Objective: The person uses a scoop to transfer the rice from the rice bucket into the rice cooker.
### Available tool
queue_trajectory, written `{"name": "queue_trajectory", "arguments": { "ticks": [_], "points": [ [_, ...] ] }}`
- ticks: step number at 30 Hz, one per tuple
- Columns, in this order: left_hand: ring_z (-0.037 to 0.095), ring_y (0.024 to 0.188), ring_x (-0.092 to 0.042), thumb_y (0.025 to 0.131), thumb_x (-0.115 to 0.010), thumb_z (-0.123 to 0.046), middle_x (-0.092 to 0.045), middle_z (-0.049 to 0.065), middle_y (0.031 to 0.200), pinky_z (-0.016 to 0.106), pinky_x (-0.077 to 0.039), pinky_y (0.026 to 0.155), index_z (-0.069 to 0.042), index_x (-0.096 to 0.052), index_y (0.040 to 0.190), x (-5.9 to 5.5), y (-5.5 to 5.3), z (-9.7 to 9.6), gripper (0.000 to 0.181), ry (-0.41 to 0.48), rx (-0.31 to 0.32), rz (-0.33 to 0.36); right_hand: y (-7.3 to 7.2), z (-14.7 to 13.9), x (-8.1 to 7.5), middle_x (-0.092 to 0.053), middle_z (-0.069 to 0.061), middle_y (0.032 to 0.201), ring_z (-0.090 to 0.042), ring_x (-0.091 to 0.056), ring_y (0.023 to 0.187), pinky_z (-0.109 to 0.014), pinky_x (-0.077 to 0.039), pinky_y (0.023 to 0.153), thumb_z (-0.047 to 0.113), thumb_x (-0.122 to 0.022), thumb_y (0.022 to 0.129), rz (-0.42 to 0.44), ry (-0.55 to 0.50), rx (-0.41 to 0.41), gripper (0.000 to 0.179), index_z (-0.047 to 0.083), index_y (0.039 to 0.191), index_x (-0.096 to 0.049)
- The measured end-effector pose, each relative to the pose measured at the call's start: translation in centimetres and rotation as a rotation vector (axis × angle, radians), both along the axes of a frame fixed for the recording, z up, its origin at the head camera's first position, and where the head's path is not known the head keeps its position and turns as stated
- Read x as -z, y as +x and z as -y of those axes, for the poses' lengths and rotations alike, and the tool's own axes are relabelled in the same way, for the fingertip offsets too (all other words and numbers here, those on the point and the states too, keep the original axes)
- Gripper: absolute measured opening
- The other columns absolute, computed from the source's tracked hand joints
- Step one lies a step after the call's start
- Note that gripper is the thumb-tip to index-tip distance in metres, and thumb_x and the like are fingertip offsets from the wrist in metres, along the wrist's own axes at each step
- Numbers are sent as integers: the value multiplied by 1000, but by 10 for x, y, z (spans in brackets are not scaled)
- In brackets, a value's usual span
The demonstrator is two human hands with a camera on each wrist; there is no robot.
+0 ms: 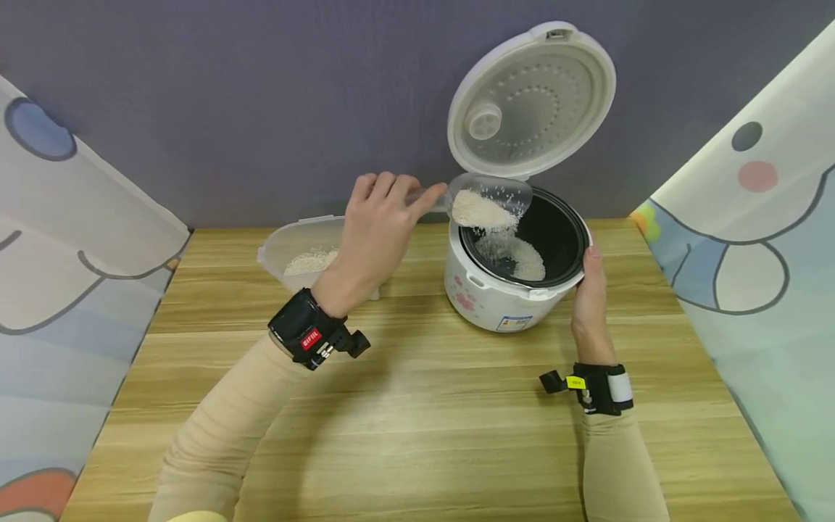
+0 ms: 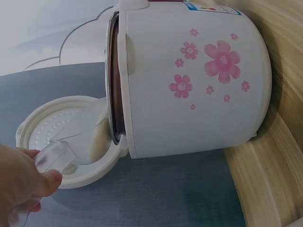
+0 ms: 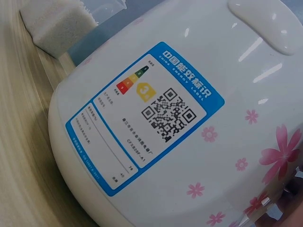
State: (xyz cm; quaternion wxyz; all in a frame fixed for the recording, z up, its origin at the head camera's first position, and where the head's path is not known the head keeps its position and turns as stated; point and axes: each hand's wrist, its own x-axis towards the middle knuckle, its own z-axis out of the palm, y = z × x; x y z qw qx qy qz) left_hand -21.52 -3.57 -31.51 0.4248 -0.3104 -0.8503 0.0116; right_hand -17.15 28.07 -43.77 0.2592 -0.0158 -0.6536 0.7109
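Note:
My left hand (image 1: 381, 225) pinches the handle of a clear plastic scoop (image 1: 522, 190), tilted over the rice cooker (image 1: 466, 290). White rice (image 1: 479, 212) slides off the scoop and falls into the dark inner pot (image 1: 554, 225), where more rice (image 1: 527, 261) lies. In the left wrist view the thumb and fingers (image 2: 47, 183) hold the clear handle. Against the cooker's right side rests my right hand (image 1: 592, 308), its visible digit straight near the rim; its other fingers are mostly hidden. The right wrist view shows the cooker's energy label (image 3: 147, 118) up close.
The cooker's round lid (image 1: 541, 101) stands raised at the back, near the grey wall (image 1: 261, 109). Left of the cooker, partly behind my left hand, is a translucent container (image 1: 287, 243) of rice. Everything stands on a wooden table (image 1: 443, 420), with cartoon-printed panels (image 1: 737, 239) at both sides.

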Motion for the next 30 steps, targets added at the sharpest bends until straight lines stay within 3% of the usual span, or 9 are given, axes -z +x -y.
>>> {"name": "queue_trajectory", "arguments": {
  "ticks": [6,23,30],
  "points": [
    [25,102,-62,105,-51,-15,-70,4,113,40,-43,95,-29,-72,133,-3,0,-3,38,-65,-4,-56,-1,2,-1,-38,-10,165,-15,-32,151,-26,-20,123,32,-33,112,2,-1,-4,53,7,158,-40],
    [20,104,-58,100,-62,-12,-66,0,117,33,-41,96,-30,-71,133,-2,2,-9,39,-162,30,-163,-1,2,1,-39,-10,164,-16,-33,151,-26,-20,123,33,-35,112,-2,-2,2,53,6,158,-41],
    [17,104,-55,103,-56,-16,-64,-4,115,31,-39,97,-34,-72,131,0,0,-10,37,-199,-5,-282,0,2,2,-40,-10,163,-16,-34,150,-27,-21,123,34,-35,112,-8,11,7,53,7,157,-43]
  ]
}}
